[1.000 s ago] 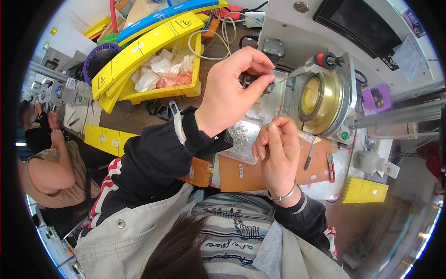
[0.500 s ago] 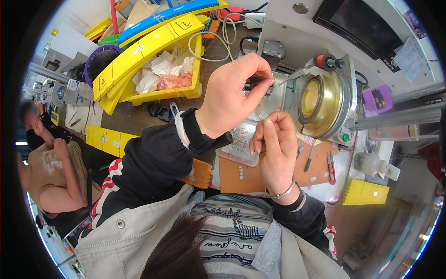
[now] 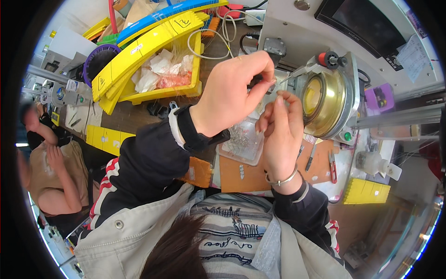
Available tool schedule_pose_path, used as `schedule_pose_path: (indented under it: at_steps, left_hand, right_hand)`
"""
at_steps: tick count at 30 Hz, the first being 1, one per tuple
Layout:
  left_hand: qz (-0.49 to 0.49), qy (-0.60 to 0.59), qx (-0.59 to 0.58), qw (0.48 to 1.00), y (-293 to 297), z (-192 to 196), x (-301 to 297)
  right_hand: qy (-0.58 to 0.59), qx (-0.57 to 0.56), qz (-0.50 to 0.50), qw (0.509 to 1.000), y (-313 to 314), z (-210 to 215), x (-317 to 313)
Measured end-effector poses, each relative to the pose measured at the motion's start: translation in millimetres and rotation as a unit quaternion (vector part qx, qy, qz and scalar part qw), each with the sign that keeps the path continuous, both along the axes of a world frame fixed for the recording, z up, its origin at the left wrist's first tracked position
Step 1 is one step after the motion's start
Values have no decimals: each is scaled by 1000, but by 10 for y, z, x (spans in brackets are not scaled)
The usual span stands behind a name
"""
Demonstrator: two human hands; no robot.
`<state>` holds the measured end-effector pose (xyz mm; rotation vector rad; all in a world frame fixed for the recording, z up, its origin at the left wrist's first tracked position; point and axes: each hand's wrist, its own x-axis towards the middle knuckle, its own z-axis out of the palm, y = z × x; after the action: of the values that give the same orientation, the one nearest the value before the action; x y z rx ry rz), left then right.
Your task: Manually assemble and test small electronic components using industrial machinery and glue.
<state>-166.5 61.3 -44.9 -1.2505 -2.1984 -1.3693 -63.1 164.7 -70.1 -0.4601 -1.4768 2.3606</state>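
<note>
My left hand is raised over the bench with thumb and forefinger pinched together. At its fingertips shows a tiny dark bit, too small to name. Just below and to the right, my right hand has its thumb pressed to its forefinger, and whatever lies in that pinch cannot be made out. Both pinches are close together, left of the brass-coloured round drum of a machine. Beneath the hands stands a clear plastic tray holding many small thin metal pieces, partly covered by my right hand.
Left of my hands is a yellow bin with crumpled white paper, long yellow strips leaning over it. Red-handled snips and a knife lie on the brown board. Another person sits at far left.
My right hand has moved up toward my left fingertips, uncovering more of the tray. My left hand has hardly moved. At far left, the other person's lower hand has shifted.
</note>
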Motion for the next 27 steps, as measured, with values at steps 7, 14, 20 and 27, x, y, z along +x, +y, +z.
schedule_pose_path:
  at_steps: [7,14,20,27]
  left_hand:
    - [-25,-50,-9,998,23,100,-41]
    - [-2,80,-67,995,35,121,-31]
    - [-8,107,-75,991,26,105,-43]
    - [64,-28,-16,997,-230,-85,227]
  right_hand:
    - [25,48,-38,998,62,-86,-189]
    - [52,88,-58,993,33,-138,-217]
    - [61,114,-72,989,67,-152,-277]
    - [64,69,-72,993,60,-153,-289]
